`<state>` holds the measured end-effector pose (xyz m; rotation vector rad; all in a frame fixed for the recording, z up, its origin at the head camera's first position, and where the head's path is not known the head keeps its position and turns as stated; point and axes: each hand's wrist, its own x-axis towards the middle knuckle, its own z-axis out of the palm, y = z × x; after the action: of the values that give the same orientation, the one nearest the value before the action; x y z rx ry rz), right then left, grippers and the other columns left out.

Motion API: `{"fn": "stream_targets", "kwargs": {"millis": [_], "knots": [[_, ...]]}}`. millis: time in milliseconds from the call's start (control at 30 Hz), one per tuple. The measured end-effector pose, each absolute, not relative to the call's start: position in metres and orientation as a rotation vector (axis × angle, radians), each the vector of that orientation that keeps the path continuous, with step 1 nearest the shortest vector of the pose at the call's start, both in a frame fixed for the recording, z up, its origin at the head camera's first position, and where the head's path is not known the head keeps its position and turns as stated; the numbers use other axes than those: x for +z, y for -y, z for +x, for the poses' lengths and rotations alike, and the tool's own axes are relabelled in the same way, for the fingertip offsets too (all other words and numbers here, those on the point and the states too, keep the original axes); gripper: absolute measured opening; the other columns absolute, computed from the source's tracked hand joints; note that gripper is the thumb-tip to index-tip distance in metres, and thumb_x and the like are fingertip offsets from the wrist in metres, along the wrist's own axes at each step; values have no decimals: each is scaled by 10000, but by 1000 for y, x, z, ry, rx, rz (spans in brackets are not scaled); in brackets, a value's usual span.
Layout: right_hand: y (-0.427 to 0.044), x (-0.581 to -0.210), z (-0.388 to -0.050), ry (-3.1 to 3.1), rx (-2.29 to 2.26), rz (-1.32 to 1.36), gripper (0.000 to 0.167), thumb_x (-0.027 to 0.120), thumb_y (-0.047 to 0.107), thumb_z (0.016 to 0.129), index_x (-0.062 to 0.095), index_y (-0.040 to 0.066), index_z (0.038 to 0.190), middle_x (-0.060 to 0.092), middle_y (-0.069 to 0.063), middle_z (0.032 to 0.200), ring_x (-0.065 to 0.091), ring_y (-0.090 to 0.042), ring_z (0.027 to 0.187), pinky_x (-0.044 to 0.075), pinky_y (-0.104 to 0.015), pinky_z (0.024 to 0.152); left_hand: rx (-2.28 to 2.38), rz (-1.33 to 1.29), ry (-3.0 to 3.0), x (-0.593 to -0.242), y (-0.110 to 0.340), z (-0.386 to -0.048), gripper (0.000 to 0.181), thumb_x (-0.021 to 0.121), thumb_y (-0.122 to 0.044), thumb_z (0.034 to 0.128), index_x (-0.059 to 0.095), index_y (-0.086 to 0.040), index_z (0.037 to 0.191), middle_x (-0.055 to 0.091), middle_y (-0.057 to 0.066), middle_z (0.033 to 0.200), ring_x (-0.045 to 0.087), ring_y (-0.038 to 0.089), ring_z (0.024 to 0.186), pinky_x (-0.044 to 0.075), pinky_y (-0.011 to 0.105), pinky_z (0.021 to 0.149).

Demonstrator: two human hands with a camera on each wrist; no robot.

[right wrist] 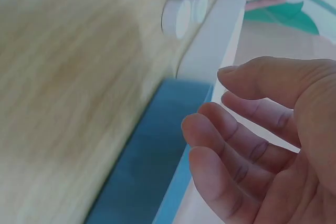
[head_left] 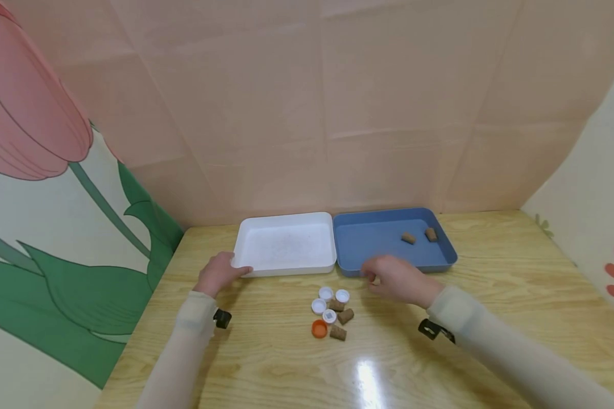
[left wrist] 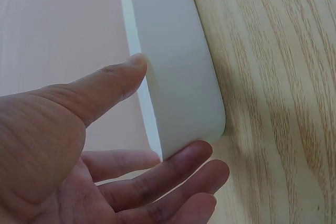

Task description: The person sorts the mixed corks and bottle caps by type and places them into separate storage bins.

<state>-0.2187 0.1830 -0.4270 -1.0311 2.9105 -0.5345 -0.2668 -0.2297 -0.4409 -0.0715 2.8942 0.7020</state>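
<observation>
My left hand (head_left: 221,274) holds the near left corner of the white tray (head_left: 291,271). In the left wrist view the thumb (left wrist: 118,80) lies on the tray's rim and the fingers (left wrist: 178,163) touch the corner. My right hand (head_left: 396,279) hovers over the front rim of the blue tray (head_left: 384,218), fingers loosely bent with nothing between them. Inside the blue tray lie two brown corks, one cork (head_left: 409,238) left of the other cork (head_left: 431,234). On the table in front are several white bottle caps (head_left: 319,306), an orange cap (head_left: 319,329) and three corks (head_left: 338,333).
The two trays stand side by side at the back of the wooden table (head_left: 266,363), against a pinkish cloth backdrop (head_left: 307,113). A wall with a tulip picture (head_left: 36,108) rises at the left. Another pale wall (head_left: 604,182) stands at the right.
</observation>
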Motion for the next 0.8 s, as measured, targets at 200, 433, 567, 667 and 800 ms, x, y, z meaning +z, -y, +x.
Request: {"fn": "stream_targets", "kwargs": {"millis": [200, 433, 567, 667, 800], "knots": [[-171, -432, -207, -2830, -525, -1038, 178, 776, 96, 850, 725, 87, 1020, 679, 25, 894, 617, -149, 803, 499, -276, 646, 714, -72, -2885, -441, 229, -266, 568, 733, -427, 886, 641, 23, 1219, 674, 117, 1038, 553, 243, 845, 481, 414, 777], [-162, -445, -200, -2800, -547, -1122, 196, 804, 126, 833, 732, 101, 1014, 672, -6, 978, 653, -176, 890, 546, -318, 736, 720, -73, -2890, -441, 229, -266, 561, 736, -416, 884, 643, 24, 1220, 679, 124, 1056, 559, 246, 855, 485, 425, 793], [-160, -452, -197, -2817, -528, -1190, 218, 816, 118, 814, 733, 106, 1015, 655, -13, 989, 652, -173, 879, 549, -308, 732, 717, -70, -2892, -440, 229, -266, 563, 738, -410, 883, 642, 27, 1224, 681, 128, 1059, 560, 249, 857, 486, 431, 796], [-159, -456, -196, -2821, -515, -1220, 230, 816, 101, 799, 733, 111, 1013, 646, -7, 979, 635, -138, 851, 544, -305, 729, 711, -65, -2897, -440, 229, -266, 568, 738, -413, 882, 643, 29, 1227, 681, 132, 1067, 560, 251, 861, 487, 434, 802], [-156, -457, -194, -2817, -516, -1228, 233, 798, 73, 786, 740, 118, 1007, 637, 9, 959, 613, -96, 828, 541, -299, 727, 702, -59, -2895, -439, 228, -266, 577, 733, -417, 886, 635, 34, 1232, 677, 137, 1069, 559, 254, 862, 487, 435, 804]]}}
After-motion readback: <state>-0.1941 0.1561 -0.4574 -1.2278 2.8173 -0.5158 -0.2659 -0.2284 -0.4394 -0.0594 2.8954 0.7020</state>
